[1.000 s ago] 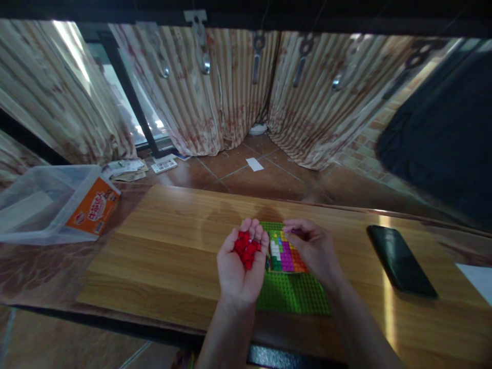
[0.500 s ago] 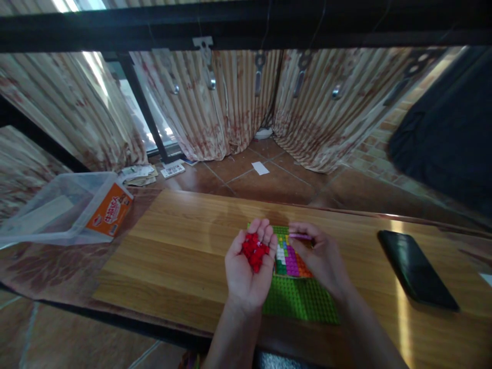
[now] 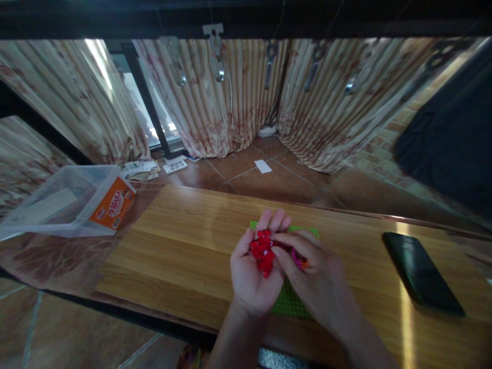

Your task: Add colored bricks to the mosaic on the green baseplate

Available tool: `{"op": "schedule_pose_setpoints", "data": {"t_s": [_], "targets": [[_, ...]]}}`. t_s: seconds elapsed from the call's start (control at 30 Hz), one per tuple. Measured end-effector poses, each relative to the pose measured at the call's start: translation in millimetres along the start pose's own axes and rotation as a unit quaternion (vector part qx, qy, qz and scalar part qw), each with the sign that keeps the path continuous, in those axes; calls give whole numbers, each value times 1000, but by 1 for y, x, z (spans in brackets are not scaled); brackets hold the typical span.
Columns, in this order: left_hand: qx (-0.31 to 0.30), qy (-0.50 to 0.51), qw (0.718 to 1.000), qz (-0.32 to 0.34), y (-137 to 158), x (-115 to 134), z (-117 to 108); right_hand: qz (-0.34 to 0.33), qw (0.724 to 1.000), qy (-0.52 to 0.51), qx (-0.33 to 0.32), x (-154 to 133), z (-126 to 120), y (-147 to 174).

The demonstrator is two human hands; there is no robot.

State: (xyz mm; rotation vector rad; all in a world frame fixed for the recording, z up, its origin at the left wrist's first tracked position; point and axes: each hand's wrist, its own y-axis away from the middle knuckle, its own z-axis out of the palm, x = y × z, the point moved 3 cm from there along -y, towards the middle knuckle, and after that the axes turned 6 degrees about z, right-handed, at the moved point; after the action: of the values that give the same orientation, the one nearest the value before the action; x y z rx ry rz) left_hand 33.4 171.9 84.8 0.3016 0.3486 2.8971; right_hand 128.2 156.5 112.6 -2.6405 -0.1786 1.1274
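My left hand [image 3: 254, 282] is turned palm up and cupped, holding a small heap of red toy bricks [image 3: 264, 262]. Over its right side reaches my right hand [image 3: 317, 277], with thumb and forefinger pinched at a red brick on the heap's edge. Beneath both hands lies a green studded baseplate [image 3: 290, 303], mostly covered by them. A bit of the coloured brickwork [image 3: 299, 260], pink and orange, shows past my right fingers; the rest is hidden.
The hands are above a wooden board [image 3: 172, 246]. A black phone [image 3: 423, 274] lies at the right. On the left stands a clear plastic bin [image 3: 73, 229] with an orange label. A dark bar [image 3: 246, 23] with hanging metal hooks crosses the top, before the curtains.
My right hand has moved left from above the coloured brickwork to the red bricks in my left palm. The view has shifted slightly.
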Motion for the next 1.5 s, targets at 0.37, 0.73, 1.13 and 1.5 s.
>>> {"op": "schedule_pose_setpoints", "data": {"t_s": [0.37, 0.73, 1.13, 1.5], "targets": [[35, 21, 999, -8, -1, -5, -3, 35, 999, -39, 14, -1, 11, 3], [68, 23, 997, 0, -2, -5, -4, 105, 986, -122, 36, 11, 0, 0], [76, 55, 995, 15, -5, 0, -12, 95, 981, -143, 96, 29, -16, -5], [123, 56, 990, 50, -9, 6, -16, 166, 961, -145, 170, 57, -30, -12]]}}
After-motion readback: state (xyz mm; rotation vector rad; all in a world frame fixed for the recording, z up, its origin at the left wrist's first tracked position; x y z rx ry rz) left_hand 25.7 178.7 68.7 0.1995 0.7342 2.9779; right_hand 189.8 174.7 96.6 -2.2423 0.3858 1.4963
